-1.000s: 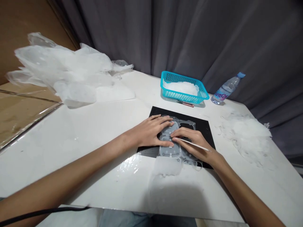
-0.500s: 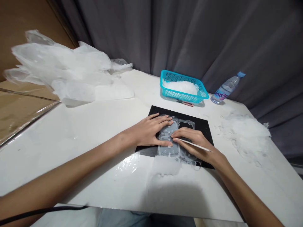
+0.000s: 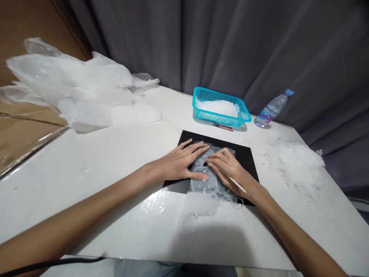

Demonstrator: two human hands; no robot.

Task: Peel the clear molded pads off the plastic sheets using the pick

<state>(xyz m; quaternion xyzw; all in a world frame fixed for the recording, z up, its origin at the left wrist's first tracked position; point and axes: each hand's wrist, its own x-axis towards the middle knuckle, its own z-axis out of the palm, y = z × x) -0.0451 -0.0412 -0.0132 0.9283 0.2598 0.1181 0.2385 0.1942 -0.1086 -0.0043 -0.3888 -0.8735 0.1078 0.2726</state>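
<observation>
While the left hand (image 3: 183, 162) splays wide, gripping nothing, the clear sheet (image 3: 204, 186) extends from under its fingers toward four o'clock; the right hand (image 3: 230, 169) pinches a white stick (image 3: 238, 185).

A turquoise basket (image 3: 220, 119) holding whitish plastic (image 3: 217, 107) sits toward the back of a white table (image 3: 115, 157), with a small pink-handled tool (image 3: 226, 127) lying just in front and a blue-capped bottle (image 3: 269, 112) standing to its right. Translucent sheets (image 3: 83, 84) billow in a heap at left near brown cardboard (image 3: 17, 42), while pale scraps (image 3: 300, 161) spread at right and a grey curtain (image 3: 230, 50) hangs behind.
</observation>
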